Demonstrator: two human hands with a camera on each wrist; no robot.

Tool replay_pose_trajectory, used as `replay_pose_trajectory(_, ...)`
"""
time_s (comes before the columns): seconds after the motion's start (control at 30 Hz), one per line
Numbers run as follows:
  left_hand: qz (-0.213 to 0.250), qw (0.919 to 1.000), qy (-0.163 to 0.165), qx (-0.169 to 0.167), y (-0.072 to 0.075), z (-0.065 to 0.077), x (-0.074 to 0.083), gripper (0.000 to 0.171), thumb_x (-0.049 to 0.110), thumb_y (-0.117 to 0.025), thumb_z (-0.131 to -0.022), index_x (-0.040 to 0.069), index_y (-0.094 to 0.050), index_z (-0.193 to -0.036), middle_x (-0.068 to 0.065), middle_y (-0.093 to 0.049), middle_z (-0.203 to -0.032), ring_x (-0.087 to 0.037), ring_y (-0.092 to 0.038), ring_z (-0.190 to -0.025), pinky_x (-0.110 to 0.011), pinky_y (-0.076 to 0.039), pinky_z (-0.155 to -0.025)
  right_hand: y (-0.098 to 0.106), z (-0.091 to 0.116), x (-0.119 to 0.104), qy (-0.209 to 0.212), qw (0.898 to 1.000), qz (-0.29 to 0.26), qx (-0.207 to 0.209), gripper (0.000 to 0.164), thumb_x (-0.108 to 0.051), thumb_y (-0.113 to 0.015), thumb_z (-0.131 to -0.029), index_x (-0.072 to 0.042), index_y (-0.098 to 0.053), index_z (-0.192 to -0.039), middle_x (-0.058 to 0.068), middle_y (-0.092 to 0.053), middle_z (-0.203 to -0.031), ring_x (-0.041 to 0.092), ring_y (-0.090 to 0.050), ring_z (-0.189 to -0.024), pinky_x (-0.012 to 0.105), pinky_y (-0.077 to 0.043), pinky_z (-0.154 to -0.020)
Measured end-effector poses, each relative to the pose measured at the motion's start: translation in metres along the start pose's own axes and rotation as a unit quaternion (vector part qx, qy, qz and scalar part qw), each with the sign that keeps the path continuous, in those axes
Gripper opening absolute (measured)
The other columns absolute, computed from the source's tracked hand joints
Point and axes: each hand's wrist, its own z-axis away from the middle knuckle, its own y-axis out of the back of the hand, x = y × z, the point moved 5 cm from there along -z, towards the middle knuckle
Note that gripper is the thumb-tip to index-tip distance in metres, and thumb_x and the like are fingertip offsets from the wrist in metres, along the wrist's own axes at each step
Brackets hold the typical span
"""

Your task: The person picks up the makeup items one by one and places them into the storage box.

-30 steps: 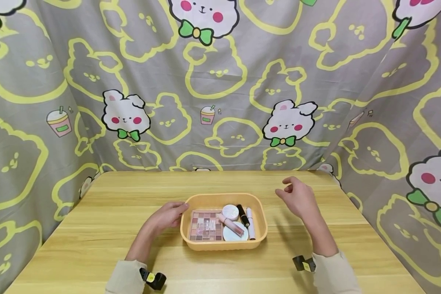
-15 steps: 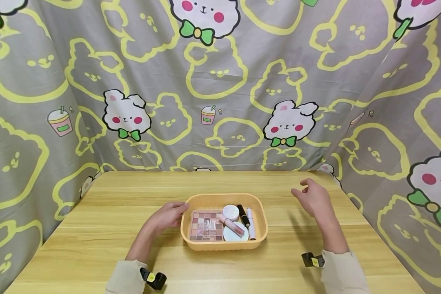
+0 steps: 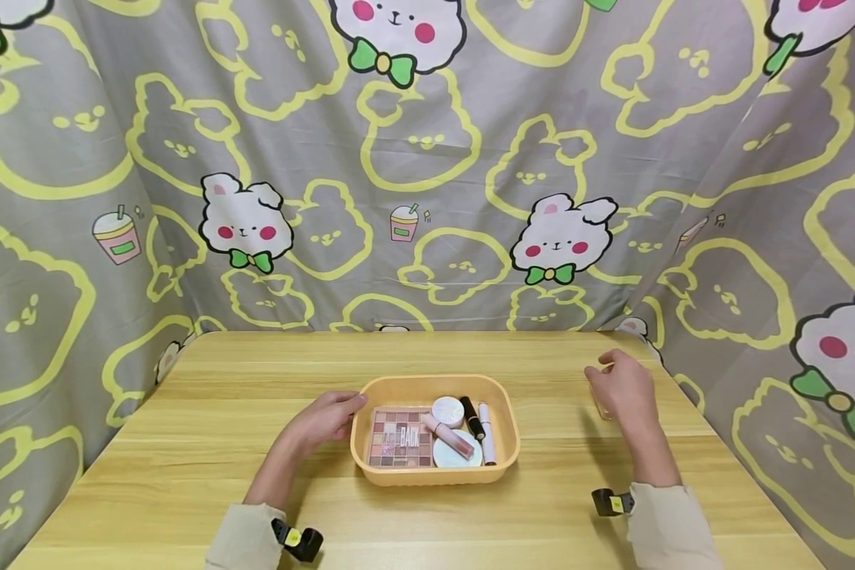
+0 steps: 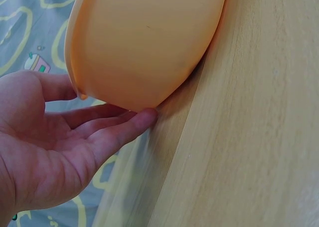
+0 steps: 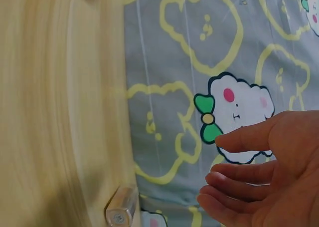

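An orange plastic basket stands on the wooden table. My left hand holds its left end; the left wrist view has the thumb at the rim and the fingertips under the outer wall. Inside lie an eyeshadow palette, a lip gloss tube, two round compacts, a black tube and a pale tube. My right hand hovers at the right with fingers loosely bent, apart from a small clear-sided, beige cosmetic bottle, mostly hidden by the hand in the head view.
The wooden table reaches back to a grey curtain printed with rabbits and yellow outlines, which also closes off both sides. A small black camera is strapped at each wrist, over beige sleeves.
My right hand has moved rightward, away from the basket, and a bit of the small bottle now shows beside it. The left hand and the basket have stayed put.
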Motion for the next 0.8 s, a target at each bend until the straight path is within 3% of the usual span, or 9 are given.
replay_pose_trajectory(0.47,-0.002,1.0,0.004,-0.003,0.0,0.0,-0.001,0.056,0.032,-0.046,-0.108,-0.009,-0.045,-0.146,-0.026,-0.057,-0.142,-0.037,-0.057,-0.131,-0.048,-0.053,-0.102,-0.013,-0.008,0.028,-0.014,1.0,0.011,0.009,0.046,-0.02,-0.051,-0.095,0.015,-0.06,-0.124,0.035,-0.067,-0.112,0.046,-0.061,-0.091,0.053,-0.05,-0.078)
replay_pose_trajectory(0.63,0.0,1.0,0.005,-0.005,-0.001,0.0,0.0,0.057,0.031,-0.045,-0.108,-0.01,-0.044,-0.147,-0.026,-0.056,-0.143,-0.038,-0.056,-0.132,-0.048,-0.053,-0.102,-0.019,-0.009,0.038,-0.033,0.999,0.017,0.001,0.049,-0.02,-0.052,-0.092,0.015,-0.059,-0.126,0.038,-0.061,-0.124,0.055,-0.056,-0.104,0.059,-0.05,-0.088)
replay_pose_trajectory(0.8,0.001,1.0,0.001,-0.005,-0.001,0.0,0.0,0.056,0.031,-0.046,-0.108,-0.01,-0.044,-0.147,-0.026,-0.057,-0.142,-0.037,-0.057,-0.13,-0.048,-0.054,-0.101,-0.021,-0.011,0.042,-0.029,0.999,0.035,0.0,0.051,-0.025,-0.053,-0.095,0.018,-0.059,-0.123,0.04,-0.059,-0.127,0.061,-0.05,-0.117,0.064,-0.045,-0.099)
